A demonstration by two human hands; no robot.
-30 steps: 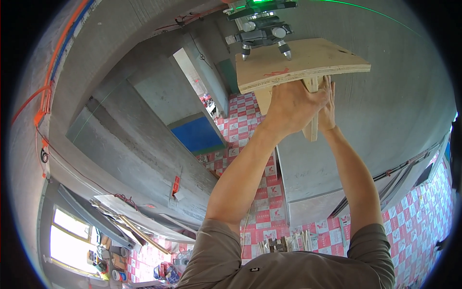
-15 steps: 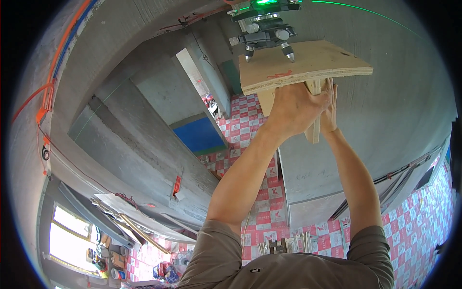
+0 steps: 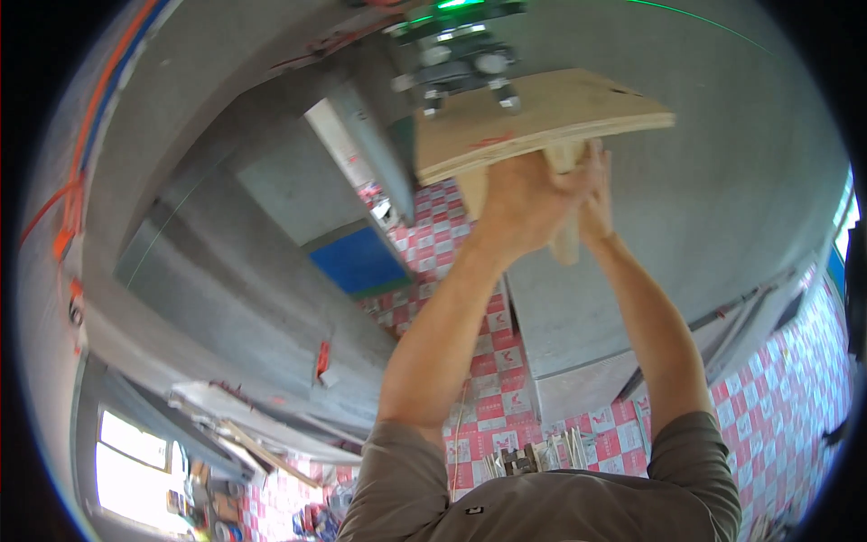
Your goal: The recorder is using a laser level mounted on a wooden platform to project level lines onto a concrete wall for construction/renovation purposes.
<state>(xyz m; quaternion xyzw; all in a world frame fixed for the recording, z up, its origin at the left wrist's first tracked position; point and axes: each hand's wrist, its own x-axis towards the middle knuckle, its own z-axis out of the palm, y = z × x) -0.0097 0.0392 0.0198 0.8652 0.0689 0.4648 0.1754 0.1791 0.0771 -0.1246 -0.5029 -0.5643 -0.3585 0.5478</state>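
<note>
Overhead, a plywood shelf bracket (image 3: 542, 113) carries a laser level (image 3: 465, 68) with a green light, its short feet standing on the board. My left hand (image 3: 528, 199) is closed round the wooden support beneath the board, its fingers partly hidden behind the wood. On the right side of that support my right hand (image 3: 597, 194) presses with straight fingers, partly covered by the left hand. The lower end of the wooden support (image 3: 566, 248) sticks out below my hands. Motion blurs the level and the hands.
A grey plastered wall (image 3: 722, 154) rises beside the bracket. Red-and-white checked sheeting (image 3: 501, 397) covers the floor. A blue panel (image 3: 359, 257) stands by a doorway at left. Orange cables (image 3: 72, 217) run along the left wall; boards (image 3: 262, 443) lie near the window (image 3: 135, 470).
The bracket, the laser level and both hands have shifted left in the view. The surroundings have also slid slightly left, and the picture is more blurred. Both hands keep their hold.
</note>
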